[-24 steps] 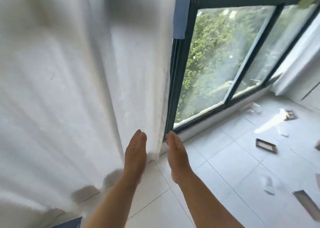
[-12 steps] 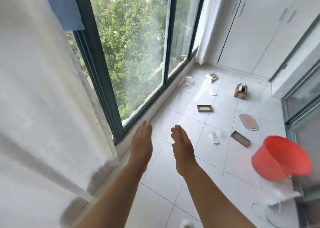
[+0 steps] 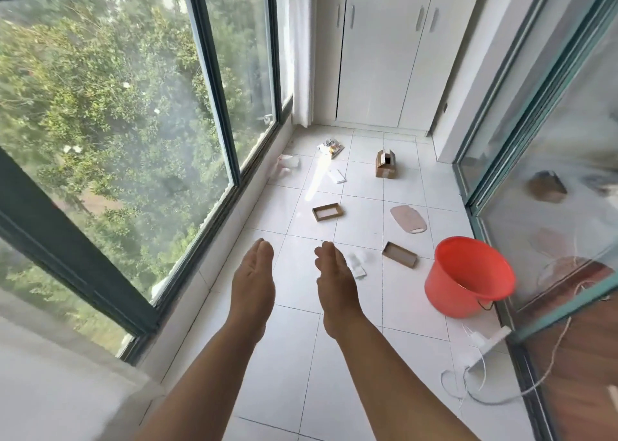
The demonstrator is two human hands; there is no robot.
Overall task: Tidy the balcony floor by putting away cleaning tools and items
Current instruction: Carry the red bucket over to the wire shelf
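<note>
Bare tiled floor [image 3: 291, 347] lies open under the left hand [image 3: 253, 285] and right hand [image 3: 335, 288]. Ahead, two shallow cardboard trays [image 3: 328, 212] [image 3: 400, 255] break up the middle. The red bucket [image 3: 468, 278] and tangled cables [image 3: 475, 383] crowd the floor's right edge by the sliding door [image 3: 551, 206].

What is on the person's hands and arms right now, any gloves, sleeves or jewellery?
Nothing shows. The left hand and right hand are bare, with no gloves, rings, watch or bands. Both forearms are uncovered down to the frame's bottom edge; no sleeve is in view.
</note>
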